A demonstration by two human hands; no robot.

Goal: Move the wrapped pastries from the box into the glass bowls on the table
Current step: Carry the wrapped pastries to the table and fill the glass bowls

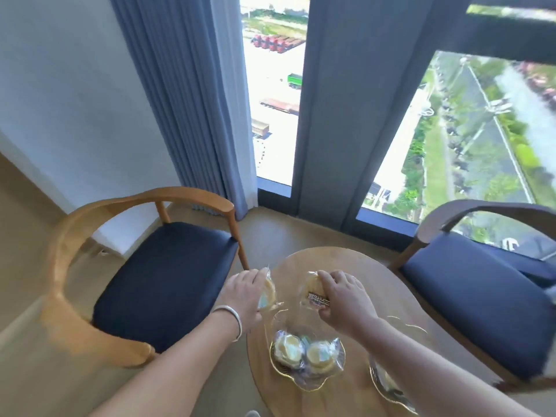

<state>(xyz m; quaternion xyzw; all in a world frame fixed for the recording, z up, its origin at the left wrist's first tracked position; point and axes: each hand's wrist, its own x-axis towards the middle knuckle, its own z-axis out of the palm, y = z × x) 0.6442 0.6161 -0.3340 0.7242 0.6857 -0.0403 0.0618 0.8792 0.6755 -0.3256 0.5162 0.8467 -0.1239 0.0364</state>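
My left hand (243, 291) grips a wrapped pastry (267, 291) above the left edge of the round wooden table (355, 272). My right hand (343, 299) holds a second wrapped pastry (313, 288) above the table's middle. Below both hands sits a glass bowl (307, 383) with gold rim, holding two wrapped pastries (304, 352). A second glass bowl (383, 383) lies to its right, partly hidden by my right forearm, with something wrapped inside. A third glass rim (412, 325) shows behind my right arm. The box is not in view.
A wooden armchair (156, 275) with a dark blue seat stands left of the table. Another like it (481, 296) stands on the right. Behind are blue curtains (186, 94) and tall windows (469, 139).
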